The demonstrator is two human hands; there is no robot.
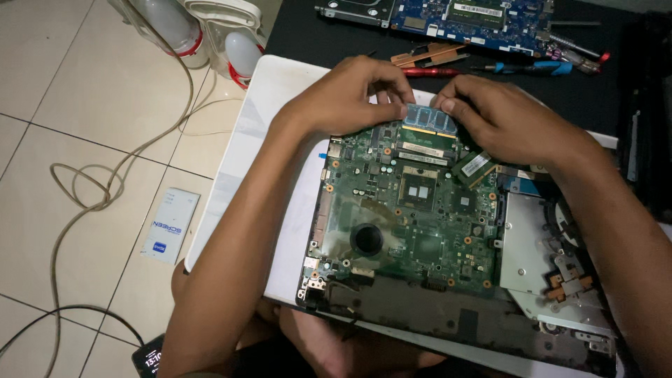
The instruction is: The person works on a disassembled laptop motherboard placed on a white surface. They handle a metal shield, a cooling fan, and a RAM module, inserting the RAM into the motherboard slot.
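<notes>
Hands: left hand [350, 94] and right hand [500, 115] meet at the far edge of the board; both pinch the same memory module [430, 117], left fingertips on its left end, right fingertips on its right end; neither hand is slack
Memory module: small blue-green strip with dark chips, standing tilted up out of its slot at the far edge of the motherboard [413, 210]; held between the two hands
Motherboard: green, seated in an opened laptop chassis [448, 322]; bare processor die [420, 190] near the middle, a round hole [367, 239] towards the near left corner; a second memory stick [476, 165] lies loose just under the right hand
Chassis: rests on a white tray [241, 161]; silver metal plate with hinge parts [560, 280] on the right side beneath the right forearm
Table behind: dark surface with a blue circuit board [483, 17], a copper heat pipe [427, 54], a red-handled screwdriver [428, 71] and a blue-handled screwdriver [535, 68], all well apart from the hands
Floor: pale tiles at left; grey cable [91, 185] looped across them; flat white packet [170, 225] near the tray; phone [148, 357] with lit screen at the bottom edge
</notes>
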